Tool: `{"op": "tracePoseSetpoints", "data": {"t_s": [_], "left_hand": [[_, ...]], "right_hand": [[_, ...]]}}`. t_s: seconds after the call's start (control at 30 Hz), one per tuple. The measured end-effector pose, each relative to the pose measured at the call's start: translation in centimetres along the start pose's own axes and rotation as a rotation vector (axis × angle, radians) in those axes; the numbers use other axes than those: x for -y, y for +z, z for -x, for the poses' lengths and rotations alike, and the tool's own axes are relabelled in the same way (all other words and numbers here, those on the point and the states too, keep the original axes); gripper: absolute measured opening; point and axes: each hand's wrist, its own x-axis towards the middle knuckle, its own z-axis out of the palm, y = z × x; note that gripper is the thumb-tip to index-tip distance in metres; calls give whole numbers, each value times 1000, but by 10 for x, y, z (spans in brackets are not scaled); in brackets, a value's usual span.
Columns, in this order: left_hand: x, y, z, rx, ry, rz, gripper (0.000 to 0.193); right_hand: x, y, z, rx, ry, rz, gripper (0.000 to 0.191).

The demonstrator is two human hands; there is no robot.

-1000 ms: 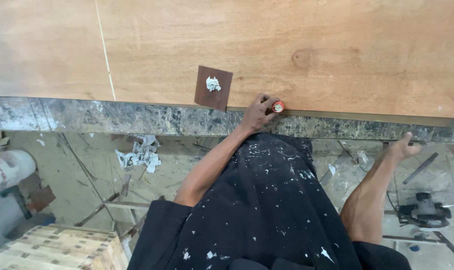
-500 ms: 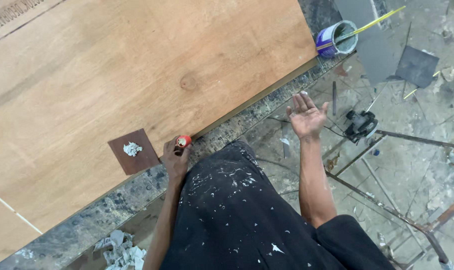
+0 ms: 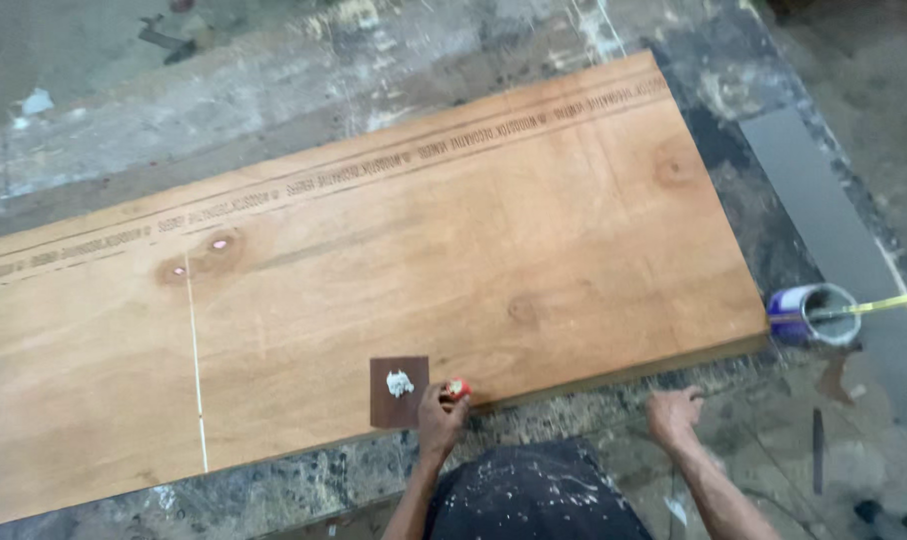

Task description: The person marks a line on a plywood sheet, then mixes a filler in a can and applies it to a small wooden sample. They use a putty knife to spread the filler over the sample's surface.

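A large sheet of orange-brown plywood (image 3: 374, 290) lies flat across a dark speckled stone worktop (image 3: 574, 420), its long near edge running just in front of the person. The left hand (image 3: 440, 415) rests at that near edge, its fingers curled around a small red and white object (image 3: 458, 389) that sits on the wood; the object is too small to tell what kind of tool it is. Just beside this hand, touching the plywood surface, lies a small dark brown square of board (image 3: 398, 392) with a dab of white paste (image 3: 400, 383) near its middle. The right hand (image 3: 674, 415) is well apart from the left, set down on the stone worktop just below the plywood edge, fingers loosely bent and holding nothing. A thin pale line (image 3: 196, 380) crosses the sheet from near the far side to the near edge, left of the brown square, and a row of dark printed markings runs along the far long edge. Two pinkish spots sit on a knot in the wood (image 3: 199, 257) near the top of that line. Off the right end of the sheet stands a round tin with a purple side (image 3: 812, 313), a yellow strip (image 3: 889, 303) lying across its open top. The person's black garment, flecked with white paint (image 3: 534, 495), fills the bottom of the view.
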Motion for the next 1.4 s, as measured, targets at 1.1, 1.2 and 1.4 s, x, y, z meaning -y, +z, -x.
{"op": "tracePoseSetpoints", "data": {"t_s": [1.1,1.2,1.4], "left_hand": [[-5,-1,-38,58,-62,93,43],[-10,-3,-35,28,50,87,44],[-31,-30,-8,-105,264,182,37]], "right_hand": [[38,28,4,-44,-14,-791,61],[36,53,24,-375,-190,-1208,59],[66,105,58,-59,81,-1669,45]]}}
